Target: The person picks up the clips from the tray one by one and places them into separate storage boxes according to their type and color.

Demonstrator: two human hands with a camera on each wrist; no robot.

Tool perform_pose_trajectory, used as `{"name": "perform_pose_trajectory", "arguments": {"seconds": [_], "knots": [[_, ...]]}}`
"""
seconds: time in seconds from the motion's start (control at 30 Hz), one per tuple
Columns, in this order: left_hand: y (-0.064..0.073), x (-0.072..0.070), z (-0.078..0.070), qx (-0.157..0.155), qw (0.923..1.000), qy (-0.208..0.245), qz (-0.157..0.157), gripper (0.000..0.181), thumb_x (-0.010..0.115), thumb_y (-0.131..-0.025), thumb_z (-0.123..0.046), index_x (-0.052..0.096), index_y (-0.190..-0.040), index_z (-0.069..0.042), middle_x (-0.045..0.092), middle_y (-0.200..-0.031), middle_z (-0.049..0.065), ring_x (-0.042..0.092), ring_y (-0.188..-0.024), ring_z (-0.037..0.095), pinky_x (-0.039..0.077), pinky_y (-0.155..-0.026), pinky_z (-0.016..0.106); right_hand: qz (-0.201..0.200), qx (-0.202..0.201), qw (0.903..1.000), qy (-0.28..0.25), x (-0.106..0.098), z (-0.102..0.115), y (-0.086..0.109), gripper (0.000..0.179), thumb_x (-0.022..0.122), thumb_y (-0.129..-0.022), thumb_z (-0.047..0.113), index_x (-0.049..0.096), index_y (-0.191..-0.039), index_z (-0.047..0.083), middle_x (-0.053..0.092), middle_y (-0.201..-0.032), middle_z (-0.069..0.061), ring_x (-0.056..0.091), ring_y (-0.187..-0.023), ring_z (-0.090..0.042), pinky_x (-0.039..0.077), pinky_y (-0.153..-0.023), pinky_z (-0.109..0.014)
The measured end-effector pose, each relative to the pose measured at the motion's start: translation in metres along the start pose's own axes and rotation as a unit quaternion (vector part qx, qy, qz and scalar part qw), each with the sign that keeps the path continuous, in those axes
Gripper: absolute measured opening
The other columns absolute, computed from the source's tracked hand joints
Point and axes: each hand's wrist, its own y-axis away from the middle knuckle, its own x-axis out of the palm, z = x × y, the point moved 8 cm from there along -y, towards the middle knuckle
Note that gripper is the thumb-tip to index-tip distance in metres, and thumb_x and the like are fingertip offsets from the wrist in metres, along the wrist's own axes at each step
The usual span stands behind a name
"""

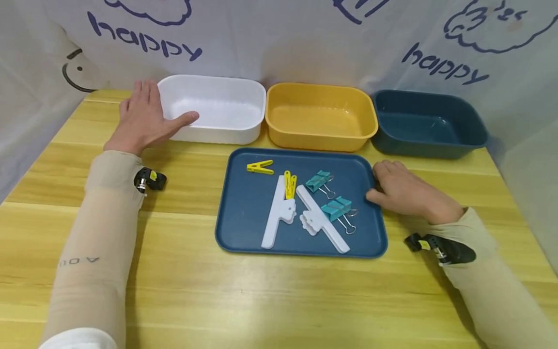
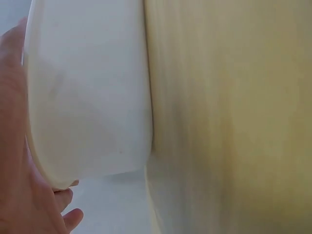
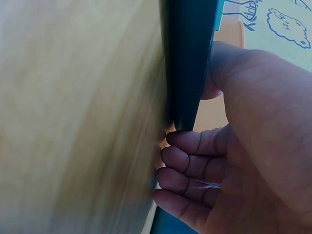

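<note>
My left hand (image 1: 144,118) lies against the left end of a white bin (image 1: 226,135), fingers extended along its outer side and thumb reaching over the front rim. In the left wrist view, fingertips show past the bin's end. At the right edge of a dark blue tray (image 1: 244,232), my right hand (image 1: 405,191) grips the rim, thumb on top and fingertips curled against the edge. On the tray lie yellow clothespins (image 1: 260,167), a white sealing clip (image 1: 273,218), a second white sealing clip (image 1: 329,228) slanting right, and two teal binder clips (image 1: 337,208).
A yellow bin (image 1: 320,140) stands right of the white one, then a dark teal bin (image 1: 427,148), in a row along the back of the wooden table (image 1: 244,300). Behind them hangs a white cloth (image 1: 296,43) with drawings and lettering.
</note>
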Motion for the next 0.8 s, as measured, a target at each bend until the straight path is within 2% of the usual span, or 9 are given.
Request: {"name": "perform_pose_trajectory", "arguments": {"seconds": [0.07, 0.2, 0.33, 0.5, 0.57, 0.7, 0.8], "knots": [[-0.0001, -0.0003, 0.0022, -0.004, 1.0000, 0.004, 0.001, 0.128, 0.034, -0.087, -0.090, -0.015, -0.162, 0.002, -0.019, -0.172, 0.023, -0.021, -0.161, 0.041, -0.004, -0.130, 0.071, -0.001, 0.000, 1.0000, 0.002, -0.0005, -0.0001, 0.0000, 0.037, 0.060, -0.099, 0.031, 0.050, -0.110, -0.002, 0.048, -0.092, -0.013, 0.044, -0.091, -0.031, 0.033, -0.078, -0.039], [-0.0018, -0.0005, 0.0016, 0.002, 0.9999, -0.007, -0.010, 0.130, 0.035, -0.087, -0.090, -0.004, -0.162, 0.008, -0.001, -0.170, 0.035, -0.002, -0.161, 0.049, 0.009, -0.130, 0.071, -0.001, 0.002, 1.0000, 0.004, 0.0014, -0.0016, 0.0004, 0.037, 0.061, -0.099, 0.031, 0.051, -0.110, -0.003, 0.049, -0.092, -0.013, 0.045, -0.091, -0.031, 0.034, -0.079, -0.040], [-0.0029, 0.0007, 0.0014, 0.008, 0.9998, -0.002, -0.015, 0.130, 0.039, -0.087, -0.088, 0.002, -0.161, 0.012, 0.012, -0.166, 0.039, 0.011, -0.157, 0.051, 0.015, -0.130, 0.068, -0.001, 0.002, 1.0000, 0.003, 0.0039, -0.0027, 0.0002, 0.037, 0.061, -0.099, 0.032, 0.051, -0.111, -0.002, 0.049, -0.092, -0.012, 0.045, -0.091, -0.030, 0.034, -0.079, -0.039], [-0.0018, 0.0038, 0.0034, 0.005, 0.9999, 0.011, 0.004, 0.131, 0.040, -0.087, -0.088, -0.008, -0.162, 0.008, -0.006, -0.170, 0.034, -0.005, -0.161, 0.048, 0.005, -0.135, 0.061, -0.005, 0.002, 1.0000, 0.002, 0.0038, -0.0021, -0.0002, 0.034, 0.061, -0.099, 0.030, 0.051, -0.110, -0.001, 0.049, -0.092, -0.011, 0.045, -0.091, -0.029, 0.033, -0.079, -0.038], [-0.0007, 0.0050, 0.0046, 0.002, 0.9998, 0.016, 0.015, 0.131, 0.041, -0.087, -0.087, -0.014, -0.161, 0.006, -0.016, -0.170, 0.029, -0.015, -0.160, 0.045, -0.001, -0.135, 0.059, -0.005, 0.001, 1.0000, 0.003, 0.0038, -0.0019, -0.0002, 0.034, 0.061, -0.099, 0.030, 0.051, -0.110, -0.001, 0.049, -0.092, -0.011, 0.045, -0.091, -0.029, 0.033, -0.080, -0.038], [0.0006, 0.0034, 0.0058, 0.006, 0.9994, 0.032, 0.012, 0.131, 0.047, -0.086, -0.085, -0.014, -0.162, 0.003, -0.014, -0.171, 0.027, -0.015, -0.161, 0.045, 0.001, -0.134, 0.061, -0.007, -0.002, 1.0000, 0.006, 0.0023, -0.0007, -0.0005, 0.034, 0.061, -0.099, 0.030, 0.051, -0.110, 0.000, 0.048, -0.092, -0.011, 0.045, -0.091, -0.029, 0.033, -0.080, -0.038], [0.0013, 0.0015, 0.0078, 0.008, 0.9990, 0.042, 0.007, 0.132, 0.052, -0.086, -0.084, -0.012, -0.163, 0.001, -0.009, -0.173, 0.028, -0.009, -0.162, 0.046, 0.005, -0.133, 0.064, -0.009, -0.002, 0.9999, 0.008, 0.0003, 0.0001, -0.0019, 0.034, 0.061, -0.099, 0.030, 0.051, -0.110, -0.001, 0.048, -0.091, -0.011, 0.044, -0.090, -0.029, 0.032, -0.079, -0.038]]}}
